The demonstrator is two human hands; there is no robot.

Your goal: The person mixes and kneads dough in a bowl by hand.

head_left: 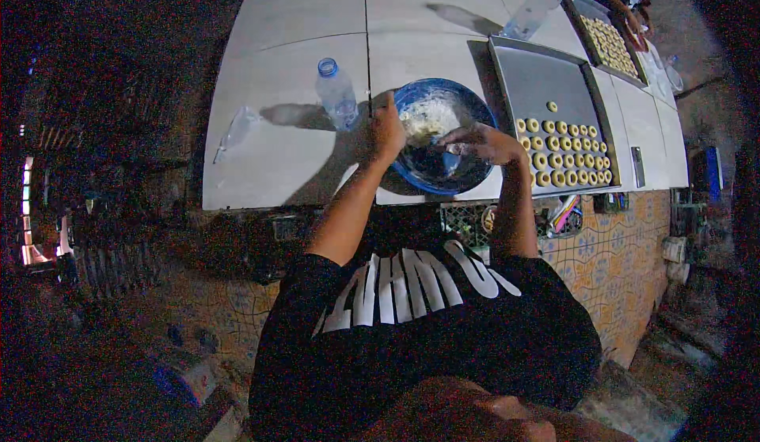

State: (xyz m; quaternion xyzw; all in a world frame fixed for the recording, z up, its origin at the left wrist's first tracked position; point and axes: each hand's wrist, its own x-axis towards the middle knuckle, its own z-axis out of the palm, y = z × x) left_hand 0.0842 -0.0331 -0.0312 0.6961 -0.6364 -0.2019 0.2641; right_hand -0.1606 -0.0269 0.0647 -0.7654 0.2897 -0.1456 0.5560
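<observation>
Bowl (pixel 416 171) between left hand (pixel 389 131), clasping its rim, and right hand (pixel 487 142), reaching inside, its grip impossible to tell

Blue bowl (pixel 476 101): one
Bottles (pixel 338 101) (pixel 534 10): two, from where I stand
Trays (pixel 542 78): two
Rings (pixel 552 107), nearer tray: four rows plus one apart
Rings, farther tray (pixel 583 5): too small to count
Hands (pixel 387 131) (pixel 483 142) at the bowl: two

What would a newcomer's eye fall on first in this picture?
Probably the blue bowl of pale, floury mixture near the front edge of the table, with the left hand at its rim and the right hand over it. Next, the grey tray to its right, its nearer part holding rows of small ring-shaped pieces.
</observation>
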